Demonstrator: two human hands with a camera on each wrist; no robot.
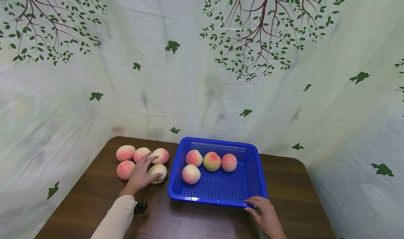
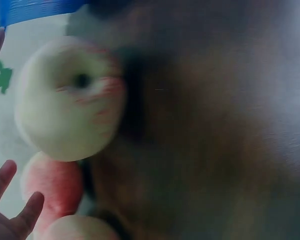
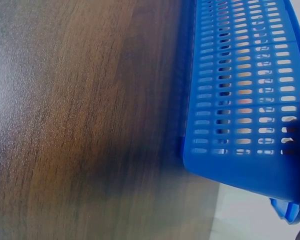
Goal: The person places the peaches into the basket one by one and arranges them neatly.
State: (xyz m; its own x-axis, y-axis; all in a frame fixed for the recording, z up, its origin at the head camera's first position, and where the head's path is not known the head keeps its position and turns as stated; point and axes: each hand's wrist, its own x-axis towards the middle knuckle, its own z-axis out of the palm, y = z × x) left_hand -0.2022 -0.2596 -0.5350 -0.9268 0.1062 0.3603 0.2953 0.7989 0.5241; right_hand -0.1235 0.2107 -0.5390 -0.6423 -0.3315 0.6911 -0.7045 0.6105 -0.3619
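Observation:
My left hand reaches over a loose group of peaches on the table, its fingers spread. Nearest to it is a pale peach, between thumb and fingers; the left wrist view shows this peach with its stem hollow towards the camera and a gap to the fingertips. Around the hand lie a reddish peach and several others. My right hand pinches the near right corner of a blue plastic basket. Several peaches sit in the basket's left and far part, one of them yellowish.
The brown wooden table ends at a white curtain printed with leaves and branches. A black strap end shows at the left wrist. Slotted basket walls stand upright on the table.

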